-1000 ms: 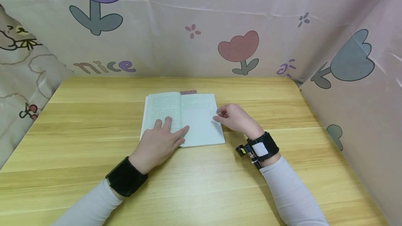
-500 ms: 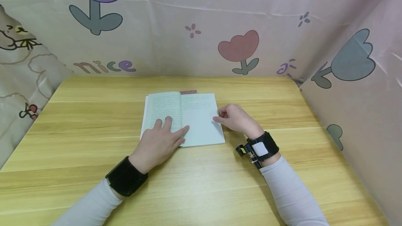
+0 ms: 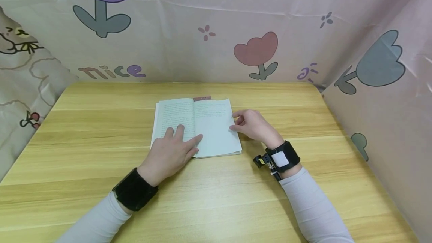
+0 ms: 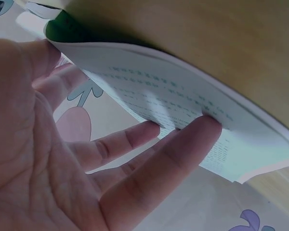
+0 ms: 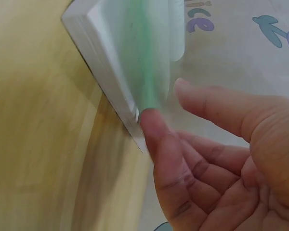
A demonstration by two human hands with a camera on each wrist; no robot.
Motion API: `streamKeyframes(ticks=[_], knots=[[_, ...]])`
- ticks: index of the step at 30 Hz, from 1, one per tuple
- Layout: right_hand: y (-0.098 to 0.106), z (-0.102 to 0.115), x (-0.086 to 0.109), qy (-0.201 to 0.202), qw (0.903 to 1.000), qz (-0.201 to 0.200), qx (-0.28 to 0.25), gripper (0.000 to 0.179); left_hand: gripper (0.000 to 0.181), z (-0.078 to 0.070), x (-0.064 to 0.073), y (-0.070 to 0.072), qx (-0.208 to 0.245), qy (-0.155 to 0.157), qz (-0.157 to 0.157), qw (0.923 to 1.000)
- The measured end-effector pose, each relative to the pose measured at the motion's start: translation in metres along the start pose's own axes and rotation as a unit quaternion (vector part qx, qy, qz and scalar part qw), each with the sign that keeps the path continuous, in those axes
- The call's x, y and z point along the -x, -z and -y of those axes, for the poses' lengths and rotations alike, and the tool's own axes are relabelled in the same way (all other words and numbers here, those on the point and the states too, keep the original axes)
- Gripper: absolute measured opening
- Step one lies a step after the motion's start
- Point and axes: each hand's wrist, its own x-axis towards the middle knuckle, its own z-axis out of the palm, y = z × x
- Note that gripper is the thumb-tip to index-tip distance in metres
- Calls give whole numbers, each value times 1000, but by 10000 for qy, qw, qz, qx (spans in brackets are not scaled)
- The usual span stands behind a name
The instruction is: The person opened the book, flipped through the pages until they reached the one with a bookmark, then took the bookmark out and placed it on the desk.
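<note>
An open book (image 3: 214,134) lies on the table, printed lines on its left page and a short block of text atop the right one. My left hand (image 3: 172,156) rests with spread fingers across the left page and the fold; in the left wrist view its fingertips (image 4: 212,122) touch the curved paper. At the right edge is my right hand (image 3: 254,125). The right wrist view shows its index fingertip (image 5: 151,120) against the page edges, where a blurred page (image 5: 144,62) lifts from the stack. Its thumb (image 5: 197,98) stands apart from the index finger.
The wooden table (image 3: 216,194) stretches around the book. A reddish-brown strip (image 3: 202,98) sticks out from the book's top edge. A patterned cloth (image 3: 182,40) hangs behind the table and along its sides. Both wrists wear black bands, the right wristband (image 3: 287,156) carrying a small camera.
My right hand's index finger has moved slightly up along the book's right edge, and the right page's lower corner has lifted a little. The left hand stays in place.
</note>
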Motion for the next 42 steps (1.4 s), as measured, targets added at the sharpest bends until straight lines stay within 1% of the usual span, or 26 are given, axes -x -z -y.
streamKeyframes(ticks=[2,6,8,10,12,14,18,20,22,26,32,35,38,42], knots=[[0,-1,-1,-20,10000,-23,-34,52,46,0,0,0,33,24,21,10000],[-1,-2,-2,-104,9999,-22,-88,64,49,1,0,1,81,46,48,9999],[-2,-2,-3,-152,9998,4,-120,69,53,1,0,2,113,76,37,9999],[-2,-3,-3,-186,9997,41,-156,69,60,2,-1,2,121,125,-29,9998],[-3,-3,-4,-212,9996,74,-172,65,64,4,-1,3,149,216,-112,9996],[-3,-4,-5,-211,9996,101,-178,57,62,5,-2,4,192,303,-196,9992],[-4,-6,-5,-138,9995,150,-257,35,50,9,-4,4,368,420,-364,9978],[-4,-8,-5,-80,9992,172,-344,24,46,11,-5,3,480,405,-461,9970],[-4,-9,-5,-23,9988,184,-446,17,43,12,-6,3,625,393,-541,9958],[-4,-11,-5,51,9982,173,-568,18,39,15,-9,4,1041,433,-587,9919],[-4,-11,-6,256,9978,147,-596,23,25,19,-15,4,1606,500,-732,9830],[-4,-11,-6,323,9974,157,-627,23,20,20,-17,4,1872,542,-715,9782],[-3,-9,-5,425,9967,138,-675,24,20,20,-19,4,2063,605,-645,9745],[-1,-4,-2,745,9954,-36,-609,27,23,19,-23,4,2246,626,-640,9703]])
